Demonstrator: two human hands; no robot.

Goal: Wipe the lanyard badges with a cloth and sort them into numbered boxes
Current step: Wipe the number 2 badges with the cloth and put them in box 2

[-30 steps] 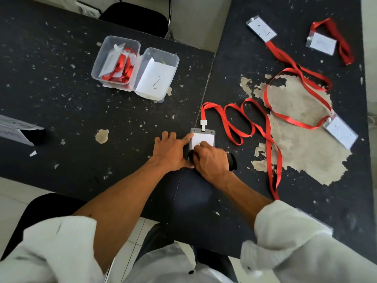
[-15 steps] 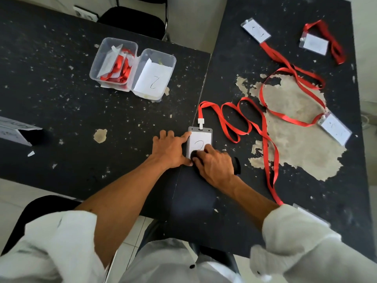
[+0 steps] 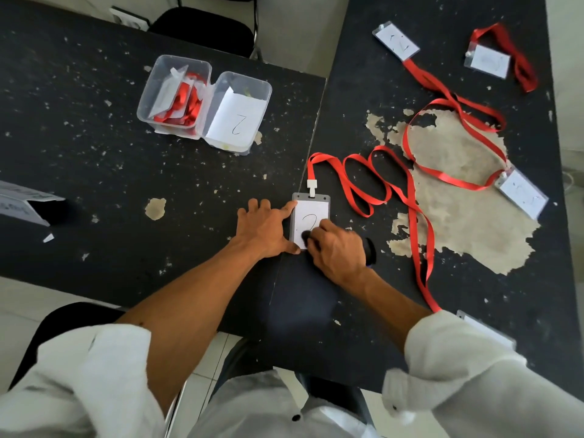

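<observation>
A grey-framed badge [image 3: 311, 213] marked 2 lies flat on the black table near its front edge, its red lanyard [image 3: 379, 188] looping away to the right. My left hand [image 3: 265, 229] lies flat on the table, fingertips pressing the badge's left edge. My right hand [image 3: 338, 248] holds a dark cloth [image 3: 369, 249] bunched under its fingers and presses it on the badge's lower right corner. Two clear boxes stand at the back left: one [image 3: 175, 93] holds badges with red lanyards, the other [image 3: 240, 112] holds a paper marked 2.
Three more badges lie on the right table: one at the back [image 3: 395, 41], one with a bunched lanyard [image 3: 488, 61], one at the right [image 3: 523, 192]. Another badge's edge [image 3: 486, 328] shows by my right sleeve. A folded paper sign [image 3: 22, 203] sits far left.
My right hand with the cloth slid down the badge from its middle to its lower corner, uncovering the number 2. My left hand stayed pressed at the badge's left edge.
</observation>
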